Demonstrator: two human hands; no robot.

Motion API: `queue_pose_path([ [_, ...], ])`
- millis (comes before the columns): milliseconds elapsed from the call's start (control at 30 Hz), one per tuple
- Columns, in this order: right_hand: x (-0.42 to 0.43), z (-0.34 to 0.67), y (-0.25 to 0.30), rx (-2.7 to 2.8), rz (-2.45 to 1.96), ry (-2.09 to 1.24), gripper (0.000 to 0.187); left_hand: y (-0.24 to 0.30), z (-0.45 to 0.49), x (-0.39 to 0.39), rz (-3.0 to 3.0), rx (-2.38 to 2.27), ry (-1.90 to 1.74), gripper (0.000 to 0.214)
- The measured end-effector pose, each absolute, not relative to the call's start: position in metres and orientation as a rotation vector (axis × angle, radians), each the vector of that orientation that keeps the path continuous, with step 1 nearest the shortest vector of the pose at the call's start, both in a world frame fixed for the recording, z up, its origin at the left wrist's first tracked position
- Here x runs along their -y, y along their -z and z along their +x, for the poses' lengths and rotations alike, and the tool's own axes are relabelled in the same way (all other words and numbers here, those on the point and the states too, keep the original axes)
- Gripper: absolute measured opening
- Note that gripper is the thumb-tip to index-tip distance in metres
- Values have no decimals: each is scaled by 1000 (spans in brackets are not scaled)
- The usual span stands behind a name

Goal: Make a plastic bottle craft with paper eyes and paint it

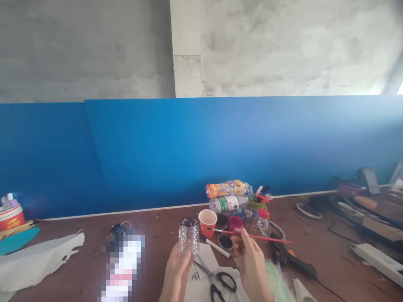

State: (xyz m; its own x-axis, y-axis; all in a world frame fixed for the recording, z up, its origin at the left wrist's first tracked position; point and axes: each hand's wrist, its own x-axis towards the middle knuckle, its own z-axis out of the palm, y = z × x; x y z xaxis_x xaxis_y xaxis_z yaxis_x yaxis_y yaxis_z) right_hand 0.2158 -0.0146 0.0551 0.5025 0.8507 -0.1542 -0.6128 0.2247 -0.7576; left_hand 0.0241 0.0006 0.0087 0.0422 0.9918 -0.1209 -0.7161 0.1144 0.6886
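Observation:
My left hand (179,266) is wrapped round a cut clear plastic bottle piece (189,239) with a black-painted rim and a small eye-like mark on its side. In my right hand (250,262) a thin red paintbrush (258,237) is pinched, its dark tip pointing left towards the bottle piece but apart from it. Behind the brush stand an orange paper cup (207,222) and a small pot of dark paint (226,242). Below, black-handled scissors (217,277) lie on white paper (206,258) with an eye drawing. A white marker (218,248) rests nearby.
Several plastic bottles (229,203) lie stacked against the blue partition (151,151). On the right are a black glue gun (292,260) and a red-capped jar (263,222). Torn white paper (40,260) and a red-and-white tub (11,216) sit at the left, beyond a blurred-out bright object (124,268).

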Motion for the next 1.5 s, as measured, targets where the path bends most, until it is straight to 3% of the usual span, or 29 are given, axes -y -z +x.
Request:
queue_pose_path([
  [200, 17, 214, -56, 375, -821, -1074, 35, -22, 30, 1, 674, -1068, -1442, 36],
  [867, 21, 208, -58, 599, -811, -1025, 32, -12, 47, 13, 868, -1155, -1574, 58],
  [1100, 19, 204, -58, 523, -794, -1147, 35, -18, 50, 22, 925, -1155, -1576, 59],
  [1500, 15, 213, -61, 365, -702, -1269, 22, -23, 44, 25, 1198, -1295, -1653, 53],
])
